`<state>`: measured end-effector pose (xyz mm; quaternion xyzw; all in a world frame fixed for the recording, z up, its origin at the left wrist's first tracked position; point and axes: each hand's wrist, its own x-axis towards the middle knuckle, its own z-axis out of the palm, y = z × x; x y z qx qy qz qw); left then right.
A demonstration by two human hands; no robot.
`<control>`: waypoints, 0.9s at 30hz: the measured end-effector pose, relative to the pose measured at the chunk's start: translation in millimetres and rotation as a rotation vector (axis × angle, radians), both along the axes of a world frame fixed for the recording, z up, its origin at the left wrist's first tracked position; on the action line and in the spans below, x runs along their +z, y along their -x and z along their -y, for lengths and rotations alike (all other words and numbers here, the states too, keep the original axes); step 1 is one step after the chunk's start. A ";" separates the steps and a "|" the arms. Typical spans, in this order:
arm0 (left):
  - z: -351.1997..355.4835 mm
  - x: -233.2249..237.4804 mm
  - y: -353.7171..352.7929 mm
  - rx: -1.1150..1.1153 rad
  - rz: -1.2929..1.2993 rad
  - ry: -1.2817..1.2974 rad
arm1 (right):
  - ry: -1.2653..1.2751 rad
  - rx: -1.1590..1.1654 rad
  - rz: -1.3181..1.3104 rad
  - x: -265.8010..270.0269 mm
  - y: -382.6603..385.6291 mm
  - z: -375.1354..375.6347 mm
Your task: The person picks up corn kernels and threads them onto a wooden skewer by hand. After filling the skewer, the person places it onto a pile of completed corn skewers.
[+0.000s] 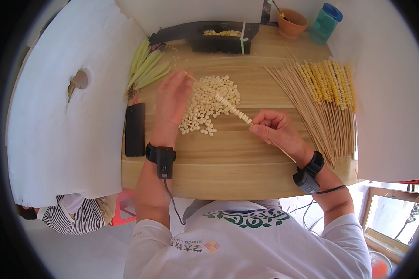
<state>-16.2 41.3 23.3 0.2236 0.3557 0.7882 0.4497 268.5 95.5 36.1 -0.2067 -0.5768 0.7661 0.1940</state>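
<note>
1. The right hand (279, 131) pinched the skewer (282, 150) between thumb and fingers; it slanted across mid-table (246, 172) toward ten o'clock.
2. The left hand (173, 91) curled near the skewer's tip; whether it gripped anything was unclear.
3. A crooked push could split threaded kernels (233, 109); a slack pinch could lose the skewer.

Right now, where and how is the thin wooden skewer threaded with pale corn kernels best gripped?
Probably pinch the thin wooden skewer by its bare near end, from the person's right: it slants towards the right hand, and pale corn kernels crowd its middle.
</note>
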 end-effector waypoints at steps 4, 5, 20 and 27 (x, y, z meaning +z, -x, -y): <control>-0.1 -1.9 0.9 0.015 0.020 -0.015 | -0.004 -0.006 0.012 0.5 0.8 1.3; -0.1 -2.0 1.1 0.015 0.020 -0.014 | -0.007 -0.006 0.012 -0.3 0.9 1.1; 1.0 -1.2 0.5 -0.029 0.019 0.028 | -0.014 -0.025 0.019 -1.5 1.3 1.1; 0.2 -0.5 -3.6 -0.008 -0.018 0.045 | -0.025 -0.033 0.031 -1.4 1.1 1.7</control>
